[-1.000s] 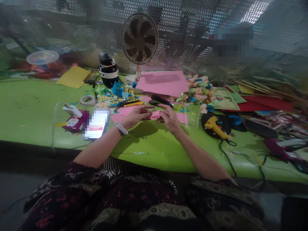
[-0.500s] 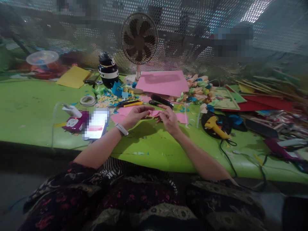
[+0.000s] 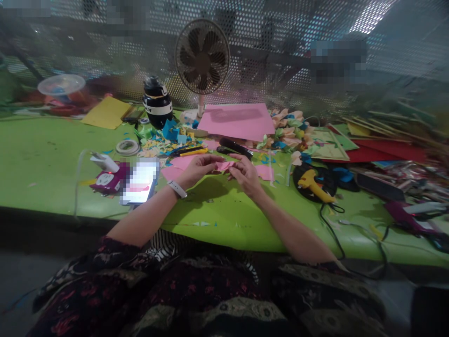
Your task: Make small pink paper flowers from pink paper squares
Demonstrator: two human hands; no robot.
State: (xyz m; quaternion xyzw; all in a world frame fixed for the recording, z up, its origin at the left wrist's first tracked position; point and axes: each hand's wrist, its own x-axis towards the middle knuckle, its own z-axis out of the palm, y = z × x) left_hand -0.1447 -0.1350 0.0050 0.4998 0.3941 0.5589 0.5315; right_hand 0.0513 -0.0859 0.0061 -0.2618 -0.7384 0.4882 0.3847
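My left hand (image 3: 197,169) and my right hand (image 3: 245,174) meet over the green table (image 3: 42,159), each pinching an end of a small pink paper piece (image 3: 223,165). A white watch sits on my left wrist (image 3: 176,188). More pink paper scraps (image 3: 175,167) lie flat under and beside my hands. Just beyond my fingers lie a black tool (image 3: 234,147) and a yellow-handled cutter (image 3: 191,151).
A phone (image 3: 139,181) and a purple charger block (image 3: 107,177) lie left of my hands. A yellow glue gun (image 3: 314,183) with its cord lies to the right. A fan (image 3: 202,58), a large pink sheet (image 3: 238,120), a tape roll (image 3: 127,147), paper flowers (image 3: 291,128) and coloured sheets crowd the back.
My right hand has shifted slightly left and my fingers have worked the pink paper piece; both hands stay on it.
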